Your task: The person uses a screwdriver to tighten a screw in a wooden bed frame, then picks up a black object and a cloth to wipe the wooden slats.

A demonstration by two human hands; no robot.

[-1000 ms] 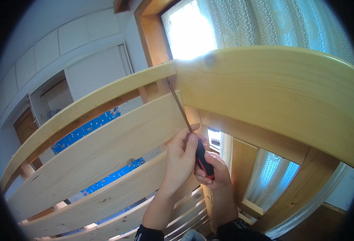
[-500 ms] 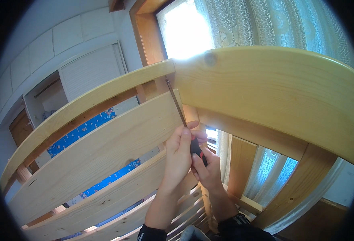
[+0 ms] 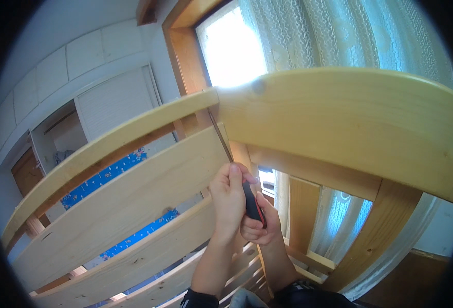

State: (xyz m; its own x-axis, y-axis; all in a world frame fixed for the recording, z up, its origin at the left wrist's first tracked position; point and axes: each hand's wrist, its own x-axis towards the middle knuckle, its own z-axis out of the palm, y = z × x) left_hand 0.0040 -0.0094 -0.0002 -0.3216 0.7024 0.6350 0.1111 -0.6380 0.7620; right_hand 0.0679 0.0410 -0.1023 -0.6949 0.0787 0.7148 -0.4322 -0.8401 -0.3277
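Observation:
A long screwdriver (image 3: 250, 201) with a black and red handle slants up and left, its thin metal shaft ending at the inner corner of a wooden frame. My left hand (image 3: 226, 197) is closed around the shaft where it meets the handle, thumb pointing up. Lower down, my right hand (image 3: 263, 226) grips the handle's butt end. The tip touches or nearly touches the corner post under the curved top rail (image 3: 118, 131); any screw there is too small to make out. A broad pale board (image 3: 334, 123) joins that rail at the corner.
Several wooden slats (image 3: 129, 205) run below the rail on the left. A slanted wooden post (image 3: 373, 241) stands at right. Behind are a bright window (image 3: 231, 49), lace curtains (image 3: 339, 36), white cupboards (image 3: 82, 54) and a blue patterned sheet (image 3: 106, 177).
My right hand has shifted slightly down the handle and its fingers have curled differently, showing more of the handle. My left hand stays on the shaft. The view has shifted a little.

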